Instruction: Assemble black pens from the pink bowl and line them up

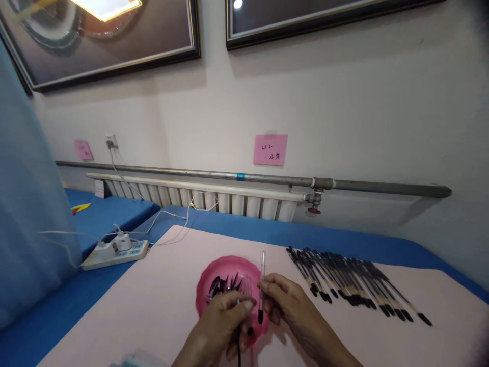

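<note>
My right hand [284, 298] pinches a clear pen barrel [263, 270] with a black lower end, held upright above the right side of the pink dish. My left hand [217, 326] is closed beside it, over the front of the dish. From its fingers a thin dark rod [239, 349] points down; its upper part is mostly hidden by the fingers. The scalloped pink dish [202, 278] holds several black pointed pen parts [225, 284] and some clear pieces. To the right, several pens [344, 278] with black ends lie side by side in a slanting row.
Pale pink paper [153, 300] covers much of the blue table [317, 232]. A white power strip [114, 255] with plugged-in chargers and loose cables sits at left. Behind the table are a radiator [237, 204] and a pipe [382, 187]. A blue curtain [30, 204] hangs at far left.
</note>
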The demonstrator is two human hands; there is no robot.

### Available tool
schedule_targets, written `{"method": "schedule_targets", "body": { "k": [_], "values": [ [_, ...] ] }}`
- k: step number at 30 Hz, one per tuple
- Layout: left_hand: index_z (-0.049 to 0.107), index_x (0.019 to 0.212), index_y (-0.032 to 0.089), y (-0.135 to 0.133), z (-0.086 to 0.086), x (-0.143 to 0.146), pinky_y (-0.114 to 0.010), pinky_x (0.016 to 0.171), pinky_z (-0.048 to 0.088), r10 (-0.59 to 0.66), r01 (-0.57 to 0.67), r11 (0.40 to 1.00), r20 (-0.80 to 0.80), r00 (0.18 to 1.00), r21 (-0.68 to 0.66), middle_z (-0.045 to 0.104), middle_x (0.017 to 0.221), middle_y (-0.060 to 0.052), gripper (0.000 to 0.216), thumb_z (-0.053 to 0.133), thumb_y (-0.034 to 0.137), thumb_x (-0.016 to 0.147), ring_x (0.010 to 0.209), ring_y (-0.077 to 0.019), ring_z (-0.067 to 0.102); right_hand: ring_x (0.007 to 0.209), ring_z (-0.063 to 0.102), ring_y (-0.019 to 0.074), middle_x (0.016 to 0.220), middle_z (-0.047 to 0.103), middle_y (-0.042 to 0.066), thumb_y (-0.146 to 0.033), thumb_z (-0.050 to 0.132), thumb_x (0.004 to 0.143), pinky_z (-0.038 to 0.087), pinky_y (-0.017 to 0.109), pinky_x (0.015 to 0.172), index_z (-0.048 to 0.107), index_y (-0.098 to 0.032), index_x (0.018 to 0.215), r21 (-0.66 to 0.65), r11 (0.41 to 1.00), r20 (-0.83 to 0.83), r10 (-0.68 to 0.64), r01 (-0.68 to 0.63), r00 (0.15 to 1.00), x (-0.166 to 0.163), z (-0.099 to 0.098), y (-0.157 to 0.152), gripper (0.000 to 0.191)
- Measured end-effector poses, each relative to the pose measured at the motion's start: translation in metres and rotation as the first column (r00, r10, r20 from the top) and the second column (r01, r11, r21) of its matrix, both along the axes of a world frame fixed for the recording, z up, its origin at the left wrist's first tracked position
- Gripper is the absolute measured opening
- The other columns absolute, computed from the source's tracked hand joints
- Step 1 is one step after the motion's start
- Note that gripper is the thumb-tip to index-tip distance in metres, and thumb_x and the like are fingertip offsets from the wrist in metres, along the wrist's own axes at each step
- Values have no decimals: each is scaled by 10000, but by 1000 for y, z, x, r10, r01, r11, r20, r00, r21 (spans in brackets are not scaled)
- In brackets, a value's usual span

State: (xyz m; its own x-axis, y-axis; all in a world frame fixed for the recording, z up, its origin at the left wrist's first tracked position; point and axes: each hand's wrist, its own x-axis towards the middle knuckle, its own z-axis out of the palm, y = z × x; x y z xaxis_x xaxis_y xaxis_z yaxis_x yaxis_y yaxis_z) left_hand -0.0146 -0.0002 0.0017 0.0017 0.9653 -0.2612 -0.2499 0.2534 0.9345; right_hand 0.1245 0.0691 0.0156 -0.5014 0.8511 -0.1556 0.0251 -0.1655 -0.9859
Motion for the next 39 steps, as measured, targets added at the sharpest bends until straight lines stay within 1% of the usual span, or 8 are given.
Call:
{"method": "schedule_targets", "body": {
  "k": [3,14,18,22,28,32,35,39],
  "values": [
    [584,774,154,0,-3,8,-185,275,111,-66,66,998,38,997,-12,484,394,60,365,622,506,685,252,-44,321,409,431,83,477,540,-51,-430,611,700,309,212,437,513,-182,645,-9,1000,-26,14,-14,1000,-5,-2,-3,272],
    [555,758,173,-2,-4,7,-180,281,124,-106,108,994,141,984,-4,482,433,66,293,631,451,706,275,-43,368,389,360,61,425,462,-81,-412,622,703,203,201,410,507,-177,678,-55,998,-125,-13,6,992,-7,-3,-7,262],
    [493,636,190,-2,-2,9,-194,273,82,-58,58,998,32,998,-19,456,359,70,343,609,507,701,240,-30,253,390,333,60,418,435,-92,-395,618,713,203,204,412,476,-188,661,-18,996,-125,-92,90,988,-9,-7,-7,256],
    [465,608,200,0,-4,12,-190,274,87,-21,19,999,-62,998,-37,427,324,78,367,584,535,699,235,-39,258,397,304,58,415,417,-99,-375,615,726,218,209,416,466,-191,636,21,990,-121,-138,142,983,-10,-13,-7,254],
    [447,625,198,0,-10,14,-174,280,109,-2,3,1000,-65,998,15,448,373,85,323,604,469,703,259,-45,317,428,322,62,437,402,-101,-378,675,681,237,204,425,500,-185,627,65,974,-138,-207,218,969,-13,-15,-9,266],
    [494,684,177,-3,-4,6,-179,283,106,-111,110,994,75,991,14,449,405,80,273,606,421,731,268,-29,278,382,287,43,426,411,-95,-399,662,681,159,187,384,493,-184,637,-95,991,-175,-105,89,979,-12,-6,-12,277],
    [534,793,157,-5,-2,0,-170,303,112,-171,173,985,214,962,8,430,474,83,248,624,381,737,305,-22,317,387,300,29,565,538,-40,-403,672,660,134,176,373,555,-165,748,-184,982,-230,4,-48,973,-10,-1,-11,279],
    [522,774,165,-6,-4,0,-171,307,109,-162,157,987,232,959,40,430,470,79,215,605,364,766,305,-24,328,399,316,25,513,494,-54,-369,677,677,148,174,384,570,-148,688,-178,979,-274,48,-100,961,-8,-3,-8,245]
  ]
}}
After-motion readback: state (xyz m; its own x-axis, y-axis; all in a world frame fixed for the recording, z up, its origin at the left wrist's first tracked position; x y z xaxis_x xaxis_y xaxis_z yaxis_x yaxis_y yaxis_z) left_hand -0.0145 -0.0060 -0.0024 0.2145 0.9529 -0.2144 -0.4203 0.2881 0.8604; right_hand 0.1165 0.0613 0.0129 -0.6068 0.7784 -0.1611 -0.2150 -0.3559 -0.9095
